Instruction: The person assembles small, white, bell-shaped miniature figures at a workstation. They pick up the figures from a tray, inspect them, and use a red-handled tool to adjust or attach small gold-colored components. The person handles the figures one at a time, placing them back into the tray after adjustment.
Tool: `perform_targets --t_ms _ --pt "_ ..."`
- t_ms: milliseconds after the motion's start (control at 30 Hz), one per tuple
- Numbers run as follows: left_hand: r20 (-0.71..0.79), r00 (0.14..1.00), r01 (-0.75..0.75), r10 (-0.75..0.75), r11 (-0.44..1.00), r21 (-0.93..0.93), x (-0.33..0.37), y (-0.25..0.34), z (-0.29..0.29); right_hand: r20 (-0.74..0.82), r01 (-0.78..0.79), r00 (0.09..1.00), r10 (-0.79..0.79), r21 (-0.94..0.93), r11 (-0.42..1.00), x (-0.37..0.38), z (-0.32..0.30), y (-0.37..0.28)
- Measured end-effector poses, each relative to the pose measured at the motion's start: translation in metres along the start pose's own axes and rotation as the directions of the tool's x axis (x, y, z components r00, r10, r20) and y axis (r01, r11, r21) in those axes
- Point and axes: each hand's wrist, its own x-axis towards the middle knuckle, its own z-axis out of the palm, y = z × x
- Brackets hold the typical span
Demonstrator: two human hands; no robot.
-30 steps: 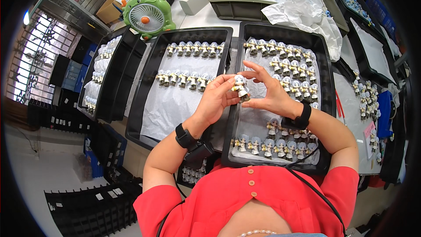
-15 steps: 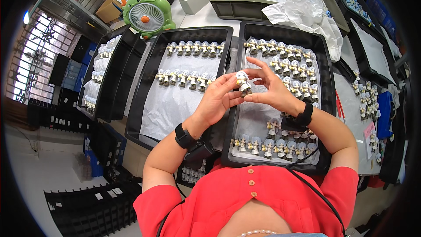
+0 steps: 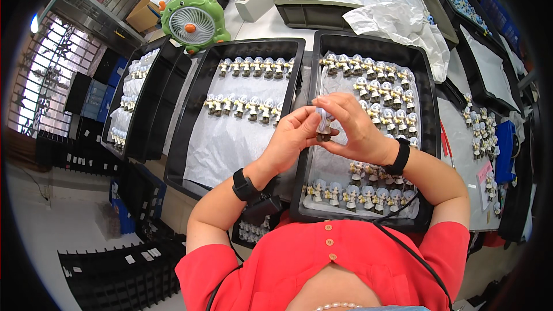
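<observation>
A small figurine (image 3: 324, 128) with pale hair, a white outfit and a dark base is held upright between both hands, above the left side of the right-hand black tray (image 3: 305, 201). My left hand (image 3: 292, 138) pinches it from the left with thumb and fingers. From the other side, my right hand (image 3: 357, 128) curves around it, fingers at its head and thumb near its base. The fingers cover part of the figurine. Rows of similar figurines (image 3: 352, 194) lie on white paper in that tray. Another black tray (image 3: 185, 121) on the left has two rows of them.
A green fan (image 3: 194, 23) stands behind the left tray, with a tape dispenser (image 3: 256, 1) nearby. An olive bin (image 3: 314, 16) with crumpled white paper (image 3: 403, 29) is at the back. More figurines (image 3: 483, 132) and a red tool (image 3: 446, 137) lie on the right.
The figurine has turned in my fingers and sits slightly lower. My right hand has closed in around it, its raised fingers coming down to the head.
</observation>
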Motion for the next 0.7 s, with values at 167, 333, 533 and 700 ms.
perform_targets --t_ms 167,333,533,700 --pt "0.054 0.998 -0.023 0.022 1.0 0.013 -0.0022 0.0036 -0.0006 -0.053 -0.049 0.997 0.058 0.157 0.986 0.0 0.006 -0.0023" --pt "0.112 0.993 -0.043 0.041 0.999 0.019 -0.0024 0.008 0.0013 -0.028 -0.182 0.98 0.196 0.255 0.95 -0.0025 0.0053 -0.0038" --pt "0.186 0.982 -0.011 0.024 0.997 -0.073 -0.0007 0.0064 -0.0014 0.017 -0.284 0.957 0.288 0.241 0.928 -0.0036 0.0017 -0.0012" --pt "0.181 0.983 -0.004 0.025 0.993 -0.116 0.0011 0.0036 -0.0025 0.054 -0.343 0.938 0.343 0.279 0.897 -0.0033 0.0011 0.0001"
